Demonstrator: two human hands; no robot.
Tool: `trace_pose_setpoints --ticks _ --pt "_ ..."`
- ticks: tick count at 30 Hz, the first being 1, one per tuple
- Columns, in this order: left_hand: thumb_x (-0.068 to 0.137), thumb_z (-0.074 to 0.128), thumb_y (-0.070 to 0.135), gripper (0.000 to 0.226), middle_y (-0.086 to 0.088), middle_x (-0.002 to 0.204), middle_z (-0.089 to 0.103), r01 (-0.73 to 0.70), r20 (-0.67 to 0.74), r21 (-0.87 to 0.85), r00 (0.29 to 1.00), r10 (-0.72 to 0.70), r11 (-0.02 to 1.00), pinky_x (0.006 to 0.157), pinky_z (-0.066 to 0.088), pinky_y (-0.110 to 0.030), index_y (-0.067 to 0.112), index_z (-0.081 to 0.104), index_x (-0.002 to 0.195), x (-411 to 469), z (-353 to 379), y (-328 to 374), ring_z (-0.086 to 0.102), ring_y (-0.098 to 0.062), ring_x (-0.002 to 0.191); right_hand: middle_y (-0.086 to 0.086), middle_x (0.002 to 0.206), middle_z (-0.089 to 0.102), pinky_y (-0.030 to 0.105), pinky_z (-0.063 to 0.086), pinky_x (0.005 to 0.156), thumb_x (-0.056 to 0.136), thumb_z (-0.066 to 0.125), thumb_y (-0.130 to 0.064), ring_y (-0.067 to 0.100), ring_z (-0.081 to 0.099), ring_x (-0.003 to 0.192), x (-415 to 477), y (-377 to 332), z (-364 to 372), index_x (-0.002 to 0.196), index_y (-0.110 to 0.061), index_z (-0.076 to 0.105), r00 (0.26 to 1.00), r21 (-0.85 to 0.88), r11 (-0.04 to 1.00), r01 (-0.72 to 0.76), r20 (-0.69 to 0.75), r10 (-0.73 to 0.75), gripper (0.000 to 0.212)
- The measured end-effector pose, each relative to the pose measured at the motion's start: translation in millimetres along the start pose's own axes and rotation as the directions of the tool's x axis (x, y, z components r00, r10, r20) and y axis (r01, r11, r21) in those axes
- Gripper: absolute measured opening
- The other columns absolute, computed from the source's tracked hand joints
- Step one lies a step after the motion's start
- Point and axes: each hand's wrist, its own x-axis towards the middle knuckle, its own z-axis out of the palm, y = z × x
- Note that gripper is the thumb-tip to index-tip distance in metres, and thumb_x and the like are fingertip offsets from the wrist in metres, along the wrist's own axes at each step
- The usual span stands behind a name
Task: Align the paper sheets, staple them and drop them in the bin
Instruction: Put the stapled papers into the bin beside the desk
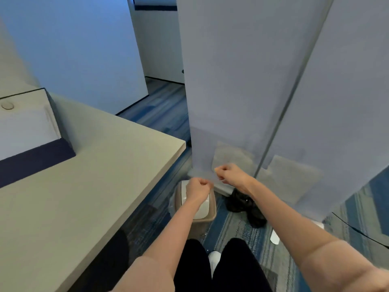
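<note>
My legs (210,268) in black trousers at bottom of frame, a white shoe (214,257) showing between them on the blue striped carpet (242,230). Both my forearms stretch forward over the floor. My left hand (197,189) is curled into a loose fist, fingers tucked, directly above the bin (207,213); nothing visibly in it. My right hand (228,174) is also curled shut, slightly higher and further right, close to the left one but apart; can't tell if anything tiny is pinched in it. The bin is beige with a white swing lid, standing on the carpet just off the desk corner. Paper sheets not visible anywhere; whether they are inside the bin I can't tell, lid and my wrist cover the opening. A dark crumpled thing (246,205) lies on the floor right of the bin. Desk (94,169) to my left, pale top. Beyond, grey partition panels (231,81) rise behind the hands, corridor further back.
</note>
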Motion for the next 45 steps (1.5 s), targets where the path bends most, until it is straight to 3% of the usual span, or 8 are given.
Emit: trace_pose_setpoints --ticks 4,7,10,15,18,28,40,45 --pt "0.086 0.064 0.018 0.008 -0.01 0.099 0.073 0.12 -0.046 0.071 0.992 -0.116 0.99 0.08 0.05 -0.032 0.014 0.071 0.085 58.7 6.9 -52.4 0.066 -0.026 0.095 -0.002 0.064 0.044 0.027 0.034 0.062 0.092 0.051 -0.018 0.013 0.039 0.062 54.7 54.0 31.1 0.066 -0.018 0.047 0.993 -0.068 0.993 -0.098 0.063 0.103 0.027" --pt "0.088 0.062 0.019 0.013 -0.003 0.101 0.072 0.161 -0.06 0.206 0.987 -0.152 0.965 0.074 0.044 -0.026 0.013 0.073 0.092 94.5 14.5 -87.0 0.063 -0.018 0.093 -0.003 0.058 0.031 0.029 0.026 0.059 0.091 0.048 -0.013 0.01 0.028 0.057 93.3 89.9 56.7 0.059 -0.019 0.035 0.979 -0.112 0.987 -0.116 0.155 0.133 0.035" --pt "0.09 0.061 0.022 0.014 0.002 0.102 0.072 0.179 -0.065 0.365 0.984 -0.167 0.914 0.076 0.046 -0.026 0.017 0.073 0.094 123.6 23.0 -121.6 0.064 -0.017 0.099 -0.003 0.063 0.038 0.026 0.028 0.054 0.094 0.046 -0.015 0.011 0.033 0.057 125.6 125.7 85.6 0.078 -0.011 0.046 0.958 -0.205 0.967 -0.15 0.212 0.193 0.016" --pt "0.092 0.057 0.023 0.015 0.003 0.105 0.07 0.06 -0.022 0.565 0.998 -0.058 0.823 0.076 0.044 -0.027 0.019 0.07 0.098 158.8 31.6 -157.8 0.064 -0.018 0.099 0.006 0.089 0.057 0.037 0.043 0.078 0.098 0.044 -0.03 0.024 0.054 0.085 163.3 171.9 119.2 0.088 -0.013 0.048 0.962 -0.424 0.903 -0.065 0.214 0.17 0.019" --pt "0.093 0.054 0.024 0.017 0.001 0.105 0.071 -0.006 -0.013 0.654 1.0 0.019 0.757 0.081 0.052 -0.033 0.021 0.07 0.099 173.8 35.5 -170.5 0.067 -0.021 0.098 0.015 0.105 0.063 0.037 0.044 0.08 0.097 0.044 -0.021 0.031 0.059 0.097 175.8 187.9 133.1 0.102 -0.004 0.055 0.98 -0.509 0.86 -0.019 0.161 0.117 0.02" --pt "0.092 0.045 0.009 0.034 -0.007 0.104 0.073 -0.032 0.01 0.644 0.999 0.034 0.765 0.085 0.053 -0.044 0.024 0.071 0.107 189.5 34.9 -198.6 0.066 -0.029 0.098 0.011 0.105 0.069 0.031 0.045 0.075 0.084 0.045 0.003 0.03 0.061 0.098 185.9 210.3 155.7 0.105 -0.008 0.068 0.997 -0.474 0.88 -0.038 0.046 0.067 0.033" --pt "0.093 0.051 0.017 0.017 -0.008 0.104 0.07 -0.067 0.045 0.752 0.998 0.05 0.656 0.079 0.055 -0.045 0.015 0.065 0.103 195.2 34.9 -203.9 0.066 -0.031 0.096 0.013 0.092 0.071 0.038 0.05 0.074 0.086 0.058 -0.009 0.032 0.063 0.09 185.3 212.3 155.4 0.093 -0.009 0.063 0.998 -0.477 0.877 -0.055 -0.025 0.049 0.009" --pt "0.091 0.048 0.008 0.022 -0.01 0.108 0.068 -0.111 0.097 0.772 0.994 0.058 0.626 0.078 0.052 -0.045 0.013 0.064 0.107 196.2 35.9 -204.6 0.064 -0.035 0.1 0.013 0.104 0.07 0.04 0.051 0.08 0.084 0.047 0.002 0.033 0.063 0.098 186.2 213.6 156.1 0.11 -0.009 0.062 0.999 -0.493 0.869 -0.041 -0.016 0.037 0.032"
